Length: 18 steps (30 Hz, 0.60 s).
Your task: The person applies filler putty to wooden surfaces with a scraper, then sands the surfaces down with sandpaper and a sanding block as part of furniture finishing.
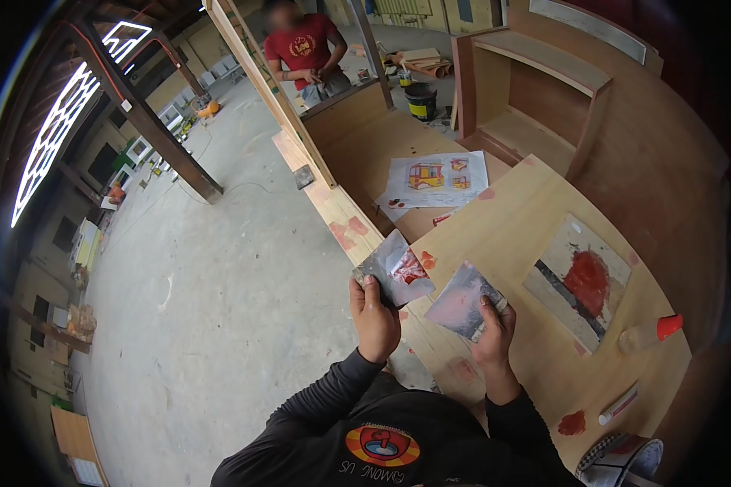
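Note:
My left hand [374, 319] grips a flat metal putty spreader [396, 268] by its near edge; red putty is smeared on the blade. In my right hand [493, 341] is a second flat putty spreader [461, 304], its face coated with a thin pinkish film. The two blades are held close to each other above the plywood panel [495, 219]. To the right, a mixing board [617, 243] with a dark strip along one side bears a mound of red putty [586, 282].
A clear bottle with a red cap [668, 327], a white tube [620, 404] and a red putty patch [572, 423] are on the panel. Printed drawings [434, 178] lie beyond. A person in a red shirt [303, 47] stands behind the wooden frame, near a black bucket [421, 101].

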Available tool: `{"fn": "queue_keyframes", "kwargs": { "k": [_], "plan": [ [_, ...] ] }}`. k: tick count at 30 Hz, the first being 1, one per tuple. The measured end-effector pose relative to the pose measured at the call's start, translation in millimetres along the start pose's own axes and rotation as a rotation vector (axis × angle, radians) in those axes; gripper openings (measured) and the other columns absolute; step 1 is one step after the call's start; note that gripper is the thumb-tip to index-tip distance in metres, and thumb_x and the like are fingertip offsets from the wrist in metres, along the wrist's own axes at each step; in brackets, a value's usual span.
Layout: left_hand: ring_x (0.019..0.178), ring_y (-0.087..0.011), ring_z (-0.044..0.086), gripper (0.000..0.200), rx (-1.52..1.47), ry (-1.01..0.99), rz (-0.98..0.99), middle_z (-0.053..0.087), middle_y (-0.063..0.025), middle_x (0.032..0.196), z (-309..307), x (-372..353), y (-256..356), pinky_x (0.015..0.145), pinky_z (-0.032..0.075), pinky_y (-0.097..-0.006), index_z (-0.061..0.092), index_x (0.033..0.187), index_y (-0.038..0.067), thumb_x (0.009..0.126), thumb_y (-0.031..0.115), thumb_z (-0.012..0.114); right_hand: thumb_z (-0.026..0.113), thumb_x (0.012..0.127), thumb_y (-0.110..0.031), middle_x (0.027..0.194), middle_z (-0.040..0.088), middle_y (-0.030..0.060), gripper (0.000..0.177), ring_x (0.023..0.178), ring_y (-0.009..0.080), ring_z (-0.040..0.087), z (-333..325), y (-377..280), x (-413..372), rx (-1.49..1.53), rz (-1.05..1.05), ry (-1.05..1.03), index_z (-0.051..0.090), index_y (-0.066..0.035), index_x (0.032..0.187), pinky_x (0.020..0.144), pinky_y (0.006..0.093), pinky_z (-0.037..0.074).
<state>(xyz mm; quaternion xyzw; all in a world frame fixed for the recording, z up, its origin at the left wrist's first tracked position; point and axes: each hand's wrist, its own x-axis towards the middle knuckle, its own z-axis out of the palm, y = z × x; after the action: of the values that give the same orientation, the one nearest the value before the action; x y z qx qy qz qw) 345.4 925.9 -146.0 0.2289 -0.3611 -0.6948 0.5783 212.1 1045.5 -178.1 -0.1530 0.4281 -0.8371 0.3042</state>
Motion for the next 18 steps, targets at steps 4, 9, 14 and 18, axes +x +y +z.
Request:
{"fn": "queue_keyframes", "kwargs": {
  "k": [4, 9, 14, 18],
  "plan": [
    [0.109, -0.0179, 0.058, 0.027, -0.004, -0.01, -0.013, 0.059, -0.0116, 0.123, 1.1, -0.2, 1.1, 0.097, 0.047, -0.0338, 0.044, 0.129, 0.002, 0.106, 0.014, 0.038, 0.057, 0.093, -0.007, 0.102, 0.066, 0.0073, 0.022, 0.094, 0.0135, 0.059, -1.1, 0.5, 0.7, -0.005, -0.004, -0.017, 0.064, 0.007, 0.108, 0.087, 0.0275, 0.045],
    [0.111, -0.0183, 0.058, 0.026, -0.06, 0.007, -0.028, 0.058, -0.0113, 0.124, -3.3, 1.0, -4.5, 0.098, 0.047, -0.0351, 0.044, 0.13, 0.003, 0.106, 0.014, 0.038, 0.056, 0.094, -0.007, 0.107, 0.066, 0.0079, 0.023, 0.096, 0.017, 0.064, -9.5, 8.2, 2.8, -0.031, -0.028, -0.062, 0.063, 0.003, 0.113, 0.086, 0.0323, 0.052],
    [0.111, -0.0187, 0.058, 0.026, -0.039, 0.014, -0.035, 0.058, -0.0112, 0.124, -1.0, 0.6, -2.1, 0.098, 0.048, -0.0361, 0.044, 0.13, 0.003, 0.106, 0.013, 0.038, 0.056, 0.094, -0.007, 0.107, 0.066, 0.0079, 0.024, 0.096, 0.0168, 0.064, -10.5, 8.0, 2.1, -0.06, -0.035, -0.062, 0.063, 0.004, 0.114, 0.085, 0.032, 0.052],
    [0.11, -0.0191, 0.059, 0.026, -0.047, -0.006, -0.04, 0.058, -0.0111, 0.123, -1.8, 0.4, -2.0, 0.096, 0.05, -0.0364, 0.044, 0.129, 0.004, 0.106, 0.014, 0.038, 0.056, 0.094, -0.009, 0.098, 0.066, 0.0057, 0.021, 0.09, 0.0127, 0.058, 0.4, -2.7, -1.1, -0.084, -0.015, -0.009, 0.065, 0.007, 0.104, 0.083, 0.027, 0.046]
  ]
}}
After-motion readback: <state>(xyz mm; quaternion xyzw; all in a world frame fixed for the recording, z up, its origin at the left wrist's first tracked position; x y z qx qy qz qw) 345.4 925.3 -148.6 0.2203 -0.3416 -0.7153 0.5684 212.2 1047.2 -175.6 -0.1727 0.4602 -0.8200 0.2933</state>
